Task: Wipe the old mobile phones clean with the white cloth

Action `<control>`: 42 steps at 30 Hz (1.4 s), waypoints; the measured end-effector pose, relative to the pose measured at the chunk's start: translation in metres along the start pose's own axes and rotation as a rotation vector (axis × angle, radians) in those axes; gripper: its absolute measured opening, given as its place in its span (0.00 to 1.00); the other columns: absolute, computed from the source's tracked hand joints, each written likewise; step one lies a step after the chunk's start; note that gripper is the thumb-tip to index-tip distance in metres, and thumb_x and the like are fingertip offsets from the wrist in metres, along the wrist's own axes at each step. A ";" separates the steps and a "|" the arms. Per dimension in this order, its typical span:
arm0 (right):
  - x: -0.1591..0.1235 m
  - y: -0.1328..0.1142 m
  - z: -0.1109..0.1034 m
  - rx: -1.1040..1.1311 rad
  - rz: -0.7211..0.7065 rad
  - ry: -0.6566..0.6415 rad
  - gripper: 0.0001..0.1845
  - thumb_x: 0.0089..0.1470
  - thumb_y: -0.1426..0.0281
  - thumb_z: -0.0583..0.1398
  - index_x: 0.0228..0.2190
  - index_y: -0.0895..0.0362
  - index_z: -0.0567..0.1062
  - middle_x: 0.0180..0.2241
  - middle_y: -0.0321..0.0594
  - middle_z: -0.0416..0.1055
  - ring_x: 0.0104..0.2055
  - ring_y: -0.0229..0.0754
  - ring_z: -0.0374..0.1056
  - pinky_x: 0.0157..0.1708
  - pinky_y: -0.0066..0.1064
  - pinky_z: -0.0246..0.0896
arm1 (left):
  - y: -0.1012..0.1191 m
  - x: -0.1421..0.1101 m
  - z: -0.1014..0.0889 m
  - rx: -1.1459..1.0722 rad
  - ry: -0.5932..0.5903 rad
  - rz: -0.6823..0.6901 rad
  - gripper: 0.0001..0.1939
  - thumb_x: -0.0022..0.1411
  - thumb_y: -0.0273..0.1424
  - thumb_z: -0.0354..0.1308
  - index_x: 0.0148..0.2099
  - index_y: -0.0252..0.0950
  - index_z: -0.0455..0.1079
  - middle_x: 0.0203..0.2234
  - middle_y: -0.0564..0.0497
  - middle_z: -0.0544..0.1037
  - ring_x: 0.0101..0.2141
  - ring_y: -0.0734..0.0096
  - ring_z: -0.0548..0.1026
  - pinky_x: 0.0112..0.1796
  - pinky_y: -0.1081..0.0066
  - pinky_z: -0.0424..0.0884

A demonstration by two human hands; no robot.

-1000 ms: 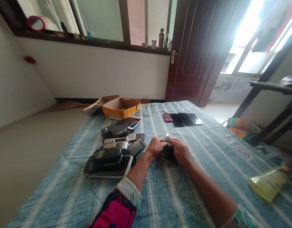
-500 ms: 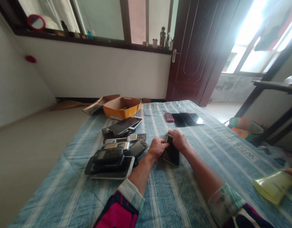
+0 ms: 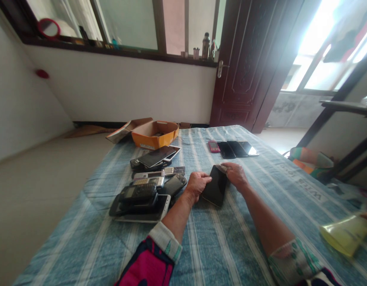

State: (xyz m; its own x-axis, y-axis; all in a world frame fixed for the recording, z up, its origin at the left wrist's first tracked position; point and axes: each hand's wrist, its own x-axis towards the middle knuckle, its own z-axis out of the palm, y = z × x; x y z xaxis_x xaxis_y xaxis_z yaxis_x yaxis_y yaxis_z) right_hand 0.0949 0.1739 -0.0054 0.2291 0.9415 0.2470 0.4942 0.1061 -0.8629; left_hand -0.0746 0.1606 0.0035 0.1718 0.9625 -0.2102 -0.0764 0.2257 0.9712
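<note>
A black-screened smartphone (image 3: pixel 215 186) is tilted up off the striped cloth in front of me. My left hand (image 3: pixel 198 184) grips its left edge, thumb and fingers closed on it. At the upper right corner, my right hand (image 3: pixel 236 175) pinches a small whitish cloth (image 3: pixel 222 168) against the phone; whether it is fabric or tissue I cannot tell. Left of my hands lies a heap of old phones, among them a black keypad handset (image 3: pixel 137 194), a dark touchscreen phone (image 3: pixel 175 184) and a large dark phone (image 3: pixel 157 157).
Beyond my hands, a pink phone (image 3: pixel 213 146) and several dark phones (image 3: pixel 238 149) lie in a row. An open orange cardboard box (image 3: pixel 153 140) sits at the far left edge of the blue striped bedcover (image 3: pixel 189 246). Yellow clear plastic (image 3: pixel 344 234) is at the right.
My right hand has shifted right with the cloth, from the phone's top edge to its upper right corner. More of the screen shows now, and the phone's tilt has changed.
</note>
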 end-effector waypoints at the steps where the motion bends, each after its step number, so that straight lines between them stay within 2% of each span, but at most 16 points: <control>1: -0.002 0.002 -0.002 0.008 0.017 0.024 0.16 0.44 0.69 0.56 0.34 0.56 0.81 0.34 0.40 0.79 0.41 0.48 0.72 0.40 0.35 0.63 | -0.001 0.001 0.000 -0.017 0.009 0.000 0.02 0.46 0.21 0.62 0.23 0.30 0.72 0.15 0.52 0.74 0.16 0.76 0.69 0.19 0.77 0.63; 5: -0.011 0.005 -0.006 0.042 0.070 0.091 0.17 0.45 0.67 0.56 0.34 0.56 0.82 0.33 0.41 0.79 0.40 0.47 0.72 0.38 0.33 0.63 | -0.004 0.003 0.000 -0.083 0.033 -0.006 0.02 0.47 0.23 0.62 0.25 0.30 0.72 0.15 0.53 0.74 0.16 0.75 0.71 0.20 0.77 0.65; 9: -0.021 0.001 0.004 0.136 0.105 0.072 0.19 0.46 0.64 0.56 0.37 0.58 0.81 0.30 0.40 0.77 0.33 0.43 0.71 0.30 0.29 0.62 | -0.005 0.005 0.001 -0.123 0.053 -0.016 0.01 0.49 0.23 0.61 0.26 0.31 0.71 0.15 0.53 0.74 0.16 0.74 0.71 0.19 0.76 0.66; 12: -0.027 -0.002 0.012 0.220 0.130 0.085 0.21 0.46 0.62 0.58 0.39 0.58 0.80 0.28 0.38 0.76 0.31 0.41 0.70 0.28 0.28 0.61 | -0.004 0.004 0.001 -0.148 0.066 -0.023 0.02 0.49 0.23 0.60 0.26 0.31 0.70 0.15 0.54 0.74 0.16 0.75 0.71 0.19 0.76 0.66; 16: -0.032 -0.005 0.016 0.363 0.173 0.079 0.20 0.43 0.62 0.61 0.38 0.59 0.80 0.26 0.37 0.74 0.28 0.39 0.68 0.26 0.26 0.59 | 0.001 0.001 0.000 -0.171 0.041 -0.057 0.03 0.51 0.24 0.59 0.26 0.33 0.68 0.15 0.55 0.73 0.15 0.75 0.70 0.18 0.75 0.66; 21: -0.035 -0.009 0.015 0.537 0.231 0.037 0.23 0.39 0.61 0.63 0.38 0.62 0.79 0.24 0.36 0.73 0.25 0.37 0.66 0.23 0.26 0.57 | 0.006 0.000 -0.001 -0.188 0.002 -0.081 0.10 0.55 0.34 0.60 0.26 0.34 0.67 0.14 0.54 0.71 0.15 0.72 0.69 0.17 0.73 0.65; 25: -0.036 -0.013 0.018 0.533 0.232 0.010 0.24 0.39 0.61 0.63 0.38 0.62 0.79 0.24 0.37 0.73 0.26 0.37 0.66 0.24 0.26 0.57 | 0.002 0.003 -0.001 -0.213 0.046 -0.049 0.11 0.55 0.37 0.59 0.26 0.35 0.66 0.13 0.56 0.69 0.14 0.74 0.67 0.17 0.73 0.65; 30: -0.039 -0.016 0.018 0.549 0.221 -0.022 0.22 0.39 0.62 0.63 0.36 0.61 0.80 0.24 0.36 0.72 0.26 0.37 0.66 0.24 0.26 0.57 | -0.006 0.009 -0.002 -0.247 0.098 0.003 0.14 0.49 0.38 0.64 0.24 0.33 0.66 0.14 0.55 0.69 0.15 0.75 0.66 0.19 0.74 0.63; 35: -0.056 -0.025 0.010 0.431 0.247 -0.089 0.19 0.41 0.63 0.62 0.34 0.61 0.80 0.21 0.35 0.70 0.25 0.35 0.65 0.23 0.24 0.56 | -0.013 0.016 -0.005 -0.289 0.170 0.059 0.18 0.45 0.40 0.66 0.22 0.33 0.64 0.13 0.57 0.66 0.16 0.77 0.65 0.20 0.75 0.61; 39: -0.073 -0.032 0.001 0.344 0.307 -0.155 0.17 0.43 0.62 0.61 0.32 0.60 0.80 0.18 0.33 0.66 0.19 0.33 0.59 0.18 0.24 0.54 | -0.016 0.020 -0.005 -0.310 0.193 0.069 0.19 0.44 0.40 0.67 0.21 0.34 0.62 0.12 0.58 0.64 0.16 0.77 0.64 0.19 0.75 0.59; 42: -0.071 -0.033 0.000 0.346 0.312 -0.148 0.13 0.42 0.64 0.60 0.25 0.61 0.78 0.16 0.31 0.61 0.17 0.30 0.54 0.15 0.23 0.49 | -0.016 0.019 -0.005 -0.315 0.188 0.060 0.18 0.44 0.39 0.67 0.20 0.35 0.61 0.11 0.58 0.63 0.15 0.78 0.62 0.17 0.76 0.57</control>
State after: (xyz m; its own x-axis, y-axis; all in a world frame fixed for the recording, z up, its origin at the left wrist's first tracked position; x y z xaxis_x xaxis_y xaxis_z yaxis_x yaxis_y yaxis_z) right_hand 0.0623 0.1031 0.0058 0.1879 0.9780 -0.0908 0.1070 -0.1122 -0.9879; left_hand -0.0748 0.1764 -0.0169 -0.0231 0.9796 -0.1997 -0.3847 0.1757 0.9062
